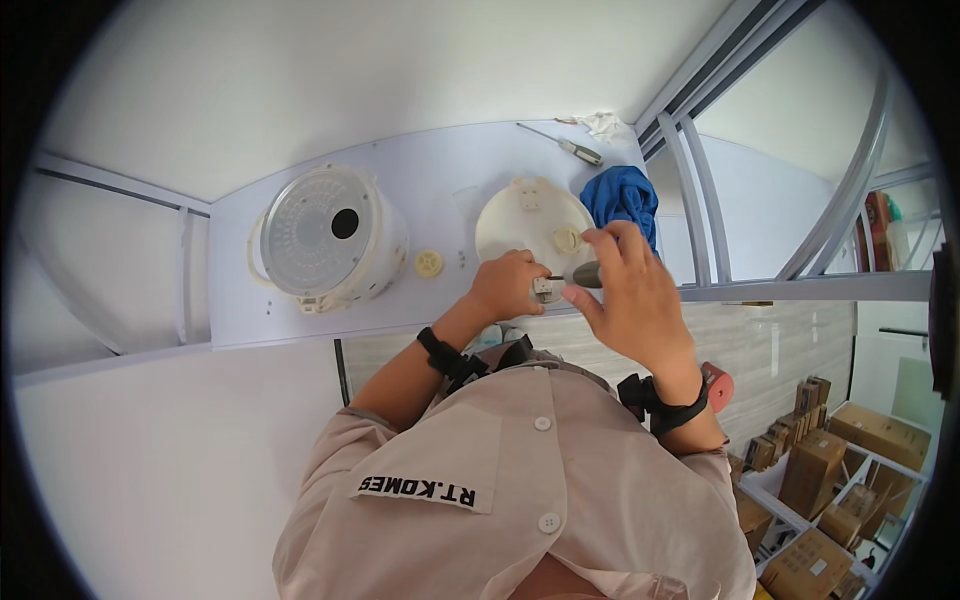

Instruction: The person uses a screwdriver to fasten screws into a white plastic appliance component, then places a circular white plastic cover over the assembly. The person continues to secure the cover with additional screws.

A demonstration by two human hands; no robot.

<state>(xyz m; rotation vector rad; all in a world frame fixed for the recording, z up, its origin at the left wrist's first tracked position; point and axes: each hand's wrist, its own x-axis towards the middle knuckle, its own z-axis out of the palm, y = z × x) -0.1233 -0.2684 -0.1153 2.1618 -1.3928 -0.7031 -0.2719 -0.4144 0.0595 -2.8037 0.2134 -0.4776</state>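
Your left hand [508, 284] pinches a small white block [546, 287] at the near edge of the white lid [505, 226], which lies on the surface [240, 312], pot [318, 236] to its left. Your right hand [642, 298] closes around a screwdriver [588, 275]. The lid looks light, stiff and slick, likely best steadied by its rim.

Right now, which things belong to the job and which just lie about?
Likely the job: grey-handled screwdriver in right hand, small pale part in left hand, round cream plastic lid, round white pot, yellow plastic wheel.
Likely lying about: crumpled blue cloth, crumpled white wad, second grey-handled screwdriver.
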